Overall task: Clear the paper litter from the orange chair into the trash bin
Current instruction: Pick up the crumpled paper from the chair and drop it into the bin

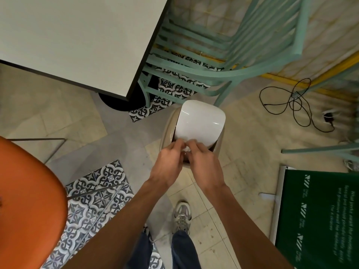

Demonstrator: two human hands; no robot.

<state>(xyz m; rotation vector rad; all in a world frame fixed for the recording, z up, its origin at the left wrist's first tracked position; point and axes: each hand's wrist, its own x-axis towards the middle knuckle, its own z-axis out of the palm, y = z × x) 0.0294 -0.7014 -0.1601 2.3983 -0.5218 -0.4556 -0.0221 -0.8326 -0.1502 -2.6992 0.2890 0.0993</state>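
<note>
The beige trash bin (167, 131) with a white swing lid (200, 123) stands on the floor straight ahead. Both hands meet at the near edge of the lid, over the dark opening. My left hand (168, 162) and my right hand (204, 164) pinch white paper litter (186, 148) between their fingertips; only a small white bit shows between the fingers. The orange chair (29, 206) fills the lower left, and no paper shows on the part of its seat in view.
A white table (77, 39) with a black round base stands at the upper left. A teal slatted chair (223, 49) is behind the bin. A black cable (291, 105) lies on the floor at right. A green sign (318, 216) leans at the lower right.
</note>
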